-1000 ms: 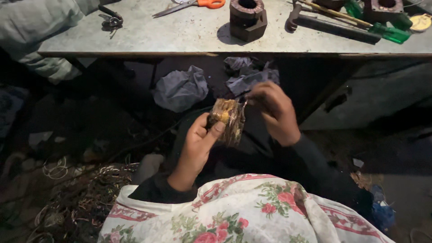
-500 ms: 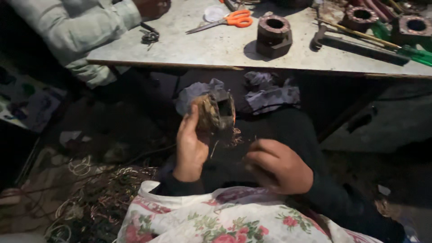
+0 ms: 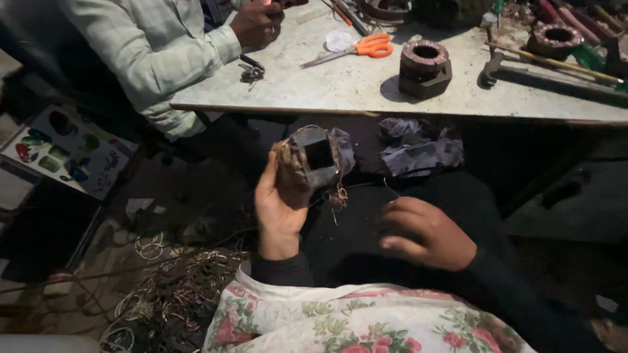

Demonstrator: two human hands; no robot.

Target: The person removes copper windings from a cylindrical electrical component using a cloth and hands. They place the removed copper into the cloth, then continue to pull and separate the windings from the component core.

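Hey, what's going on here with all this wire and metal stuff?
A seated person holds a small motor stator core up in the left hand, thin copper wire dangling from it. The right hand rests free over the lap. A tangle of stripped wire lies on the floor. At the table, with another stator and orange scissors, a co-worker's hand is busy.

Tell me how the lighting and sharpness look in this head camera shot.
Head view: table lit and fairly sharp; the coil in the left hand sits dim; right hand slightly blurred; floor and lap in deep shadow.
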